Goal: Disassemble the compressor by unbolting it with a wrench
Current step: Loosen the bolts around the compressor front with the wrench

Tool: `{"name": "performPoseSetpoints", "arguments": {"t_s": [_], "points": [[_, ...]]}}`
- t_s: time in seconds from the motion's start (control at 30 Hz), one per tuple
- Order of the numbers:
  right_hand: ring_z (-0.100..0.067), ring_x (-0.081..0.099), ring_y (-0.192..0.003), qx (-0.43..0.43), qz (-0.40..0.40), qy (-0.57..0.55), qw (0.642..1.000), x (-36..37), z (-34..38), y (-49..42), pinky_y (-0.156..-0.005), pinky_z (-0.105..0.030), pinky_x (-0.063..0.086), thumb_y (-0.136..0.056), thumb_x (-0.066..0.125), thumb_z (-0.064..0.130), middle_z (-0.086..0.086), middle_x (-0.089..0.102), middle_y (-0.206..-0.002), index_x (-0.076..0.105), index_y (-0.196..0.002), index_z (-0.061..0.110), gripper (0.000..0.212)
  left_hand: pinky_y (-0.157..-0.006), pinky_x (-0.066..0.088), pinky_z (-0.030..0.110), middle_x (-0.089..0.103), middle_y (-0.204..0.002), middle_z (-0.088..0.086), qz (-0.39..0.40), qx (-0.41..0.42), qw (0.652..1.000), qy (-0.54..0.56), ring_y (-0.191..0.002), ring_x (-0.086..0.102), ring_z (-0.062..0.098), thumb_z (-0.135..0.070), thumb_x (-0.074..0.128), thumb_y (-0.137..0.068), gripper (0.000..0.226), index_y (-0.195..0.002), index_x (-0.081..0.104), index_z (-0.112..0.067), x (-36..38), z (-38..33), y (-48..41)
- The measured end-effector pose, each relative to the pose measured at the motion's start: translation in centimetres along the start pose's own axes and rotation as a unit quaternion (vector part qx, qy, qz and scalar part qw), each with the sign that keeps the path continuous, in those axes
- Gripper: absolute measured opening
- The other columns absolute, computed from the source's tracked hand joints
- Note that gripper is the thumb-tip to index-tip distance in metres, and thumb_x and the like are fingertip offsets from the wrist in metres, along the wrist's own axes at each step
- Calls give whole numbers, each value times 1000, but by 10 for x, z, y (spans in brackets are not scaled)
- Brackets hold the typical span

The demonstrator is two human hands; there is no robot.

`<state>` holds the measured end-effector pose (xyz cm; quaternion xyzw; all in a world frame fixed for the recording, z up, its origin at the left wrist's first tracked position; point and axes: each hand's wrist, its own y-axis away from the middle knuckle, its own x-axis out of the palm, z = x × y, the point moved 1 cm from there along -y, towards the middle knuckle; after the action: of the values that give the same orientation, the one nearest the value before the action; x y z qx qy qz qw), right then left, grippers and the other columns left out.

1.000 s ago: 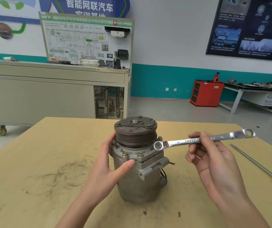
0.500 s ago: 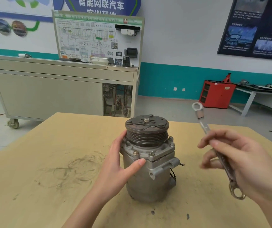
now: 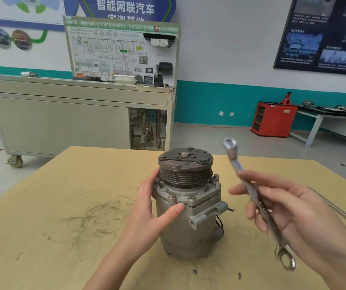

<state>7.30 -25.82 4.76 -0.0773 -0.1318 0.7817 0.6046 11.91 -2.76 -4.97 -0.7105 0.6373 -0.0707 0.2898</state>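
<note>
Two hands, wrench not yet seated.
Left hand clasps the compressor steady; right hand fingers pinch the shaft, clear.

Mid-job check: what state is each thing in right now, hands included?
Grey metal compressor: upright on the wooden table, unopened.
Flange bolts: those in view seated in the flange.
Centre nut: in place on the clutch plate.
Silver ring wrench: lifted, tilted, off every bolt.
Left hand: grips the compressor body.
Right hand: holds the wrench mid-shaft.
</note>
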Motion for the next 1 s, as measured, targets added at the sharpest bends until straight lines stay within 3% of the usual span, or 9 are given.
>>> {"name": "performPoseSetpoints", "arguments": {"t_s": [0.07,0.17,0.27,0.33,0.43,0.57,0.73,0.9,1.0], "points": [[-22,71,-75,-13,-1,-106,994,-2,0,2,-52,-23,55,-76,47,5,-18,72,-97,75,-104,22,43,-99,30,4,34,-135,-47,-1,3,1000,-4,-130,34,-16,-68,64,-67,77,-133,24,-61,0,0,0],[-23,72,-90,-73,-8,-172,982,4,-1,5,-63,-21,57,-61,69,7,-13,74,-95,76,-100,17,41,-95,29,-2,33,-133,-50,-2,1,1000,-6,-129,33,-18,-68,64,-68,76,-131,24,-63,0,0,0],[-24,73,-84,-93,-32,-182,978,16,-6,6,-65,-22,57,-49,91,35,-14,74,-88,78,-91,11,50,-92,26,-5,32,-130,-53,-6,2,1000,-9,-127,32,-22,-69,63,-68,74,-130,23,-64,0,-1,0],[-27,72,-70,-108,-84,-138,981,21,-9,5,-60,-24,57,-57,83,50,-18,72,-75,78,-80,9,47,-91,26,-6,31,-129,-54,-4,0,1000,-8,-126,31,-23,-68,63,-68,75,-130,23,-64,1,-1,0],[-27,63,-56,-116,-102,-46,987,23,-12,2,-50,-24,50,-83,64,30,-19,66,-63,76,-80,12,22,-90,26,-6,32,-129,-54,-5,3,1000,-3,-126,31,-23,-67,64,-68,74,-130,24,-64,1,-1,0],[-26,66,-60,-96,-31,27,995,21,-9,-1,-54,-24,53,-66,80,51,-19,71,-75,72,-82,17,38,-91,26,-5,32,-129,-53,-5,5,1000,0,-126,32,-22,-67,64,-67,74,-130,25,-62,1,-1,1],[-19,68,-65,-47,14,121,991,11,1,-13,-61,-21,54,-57,72,30,-14,73,-78,79,-82,19,27,-93,26,-5,31,-130,-52,-7,6,1000,-4,-127,31,-22,-68,62,-67,75,-131,24,-61,1,0,0],[-19,67,-61,-46,36,170,984,17,0,-19,-58,-21,53,-78,66,3,-11,71,-73,78,-80,20,21,-94,24,-5,30,-134,-49,-8,11,1000,-12,-128,31,-20,-69,62,-68,76,-133,23,-60,2,1,0],[-19,66,-58,-48,44,166,984,22,2,-21,-55,-22,52,-78,66,10,-11,70,-70,78,-78,21,16,-94,24,-4,30,-135,-47,-7,12,1000,-15,-130,30,-19,-68,62,-69,76,-134,24,-58,2,1,0]]}}
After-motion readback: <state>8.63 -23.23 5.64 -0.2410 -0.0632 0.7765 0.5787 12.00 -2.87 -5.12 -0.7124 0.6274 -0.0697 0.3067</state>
